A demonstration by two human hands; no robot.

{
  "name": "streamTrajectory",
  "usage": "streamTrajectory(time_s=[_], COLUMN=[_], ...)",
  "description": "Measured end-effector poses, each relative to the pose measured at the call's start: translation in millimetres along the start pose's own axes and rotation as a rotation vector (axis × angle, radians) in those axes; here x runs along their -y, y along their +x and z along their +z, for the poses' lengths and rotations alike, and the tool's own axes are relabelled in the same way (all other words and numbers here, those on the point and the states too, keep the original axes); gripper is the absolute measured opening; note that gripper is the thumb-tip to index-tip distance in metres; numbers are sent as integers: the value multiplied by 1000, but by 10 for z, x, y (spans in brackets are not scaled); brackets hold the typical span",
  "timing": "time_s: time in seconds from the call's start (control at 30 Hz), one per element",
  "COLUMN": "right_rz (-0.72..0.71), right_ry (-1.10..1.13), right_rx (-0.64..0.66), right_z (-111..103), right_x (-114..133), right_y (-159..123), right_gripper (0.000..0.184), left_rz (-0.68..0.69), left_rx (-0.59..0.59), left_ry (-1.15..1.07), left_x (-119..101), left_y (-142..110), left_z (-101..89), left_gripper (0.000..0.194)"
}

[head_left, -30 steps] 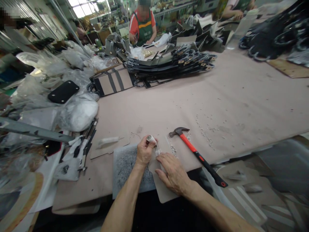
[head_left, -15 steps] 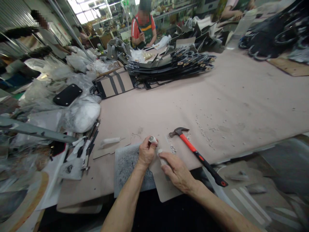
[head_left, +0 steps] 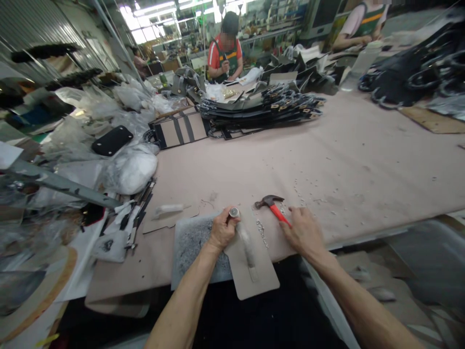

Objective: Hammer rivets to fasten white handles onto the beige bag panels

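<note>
My left hand is closed round a small metal punch, held upright over a beige leather piece near the table's front edge. A pale strip lies along that piece. My right hand rests on the red handle of a hammer just to the right, fingers curled over it. The hammer's dark head lies on the table. A grey speckled pad sits under my left wrist.
Small metal bits are scattered beside the hammer. A stack of black bag parts lies mid-table, with plastic bags and tools at the left. A person in a green apron works at the far end of the pink table.
My right hand has left the leather piece and moved right onto the hammer's handle. My left hand keeps the punch in place.
</note>
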State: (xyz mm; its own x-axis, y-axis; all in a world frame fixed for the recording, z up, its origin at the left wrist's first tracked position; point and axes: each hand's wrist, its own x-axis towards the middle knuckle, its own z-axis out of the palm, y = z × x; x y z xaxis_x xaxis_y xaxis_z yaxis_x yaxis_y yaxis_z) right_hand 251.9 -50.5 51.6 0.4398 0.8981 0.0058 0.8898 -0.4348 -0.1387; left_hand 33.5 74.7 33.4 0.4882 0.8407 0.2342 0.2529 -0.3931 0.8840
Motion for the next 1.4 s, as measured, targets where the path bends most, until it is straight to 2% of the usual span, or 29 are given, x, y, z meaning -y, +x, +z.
streamTrajectory(time_s=[0.1,0.17,0.23,0.37,0.4,0.47,0.5,0.57,0.63,0.7,0.77,0.8,0.83,0.9,0.97,1.03,1.13,1.17,1.2,1.23,1.33,1.4], right_rz=[-18,-51,0,362,463,576,573,431,168,-52,-181,-238,-296,-399,-435,-420,-328,-308,-314,-343,-416,-351], right_ry=[28,76,240,1049,1216,1357,1343,1230,1070,885,698,601,506,328,216,231,419,466,478,453,265,209], right_rx=[189,192,249,694,761,779,733,586,322,-19,-262,-291,-255,-72,54,-35,-341,-397,-394,-333,8,150], right_z=[47,94,108,16,-32,-179,-287,-576,-907,-1159,-1227,-1190,-1124,-987,-965,-1085,-1275,-1276,-1236,-1164,-883,-747], right_x=[-136,-176,-167,-52,-10,88,144,266,389,493,557,569,569,541,514,520,574,587,590,582,497,403], right_y=[29,-27,-103,-211,-221,-219,-207,-163,-108,-68,-64,-72,-82,-90,-78,-59,-59,-73,-94,-118,-166,-145], right_gripper=[22,13,9,16,16,15,17,25,34,37,36,35,33,30,27,29,32,32,32,31,28,27], left_rz=[-19,-24,-20,0,6,14,14,7,-2,-3,1,2,1,-4,-12,-18,-36,-41,-47,-50,-49,-41], left_rx=[-2,-6,-14,-28,-31,-40,-40,-37,-32,-32,-34,-37,-35,-31,-28,-23,-10,-6,-6,-10,-19,-12], left_ry=[1,-11,-21,-33,-32,-32,-36,-47,-49,-42,-35,-35,-35,-29,-15,-17,-53,-62,-65,-63,-51,-58], left_x=[8,11,11,7,8,14,20,33,45,51,52,52,52,53,52,48,48,51,55,61,73,70], left_y=[-7,-15,-22,-33,-34,-36,-35,-33,-30,-25,-23,-24,-25,-28,-31,-30,-18,-13,-8,-4,0,-2], left_z=[2,2,-3,-20,-23,-23,-21,-15,-9,-7,-9,-11,-13,-17,-19,-20,-14,-10,-5,1,14,16], left_gripper=[17,18,18,18,19,22,24,23,21,19,17,15,13,9,7,7,12,13,13,13,13,18])
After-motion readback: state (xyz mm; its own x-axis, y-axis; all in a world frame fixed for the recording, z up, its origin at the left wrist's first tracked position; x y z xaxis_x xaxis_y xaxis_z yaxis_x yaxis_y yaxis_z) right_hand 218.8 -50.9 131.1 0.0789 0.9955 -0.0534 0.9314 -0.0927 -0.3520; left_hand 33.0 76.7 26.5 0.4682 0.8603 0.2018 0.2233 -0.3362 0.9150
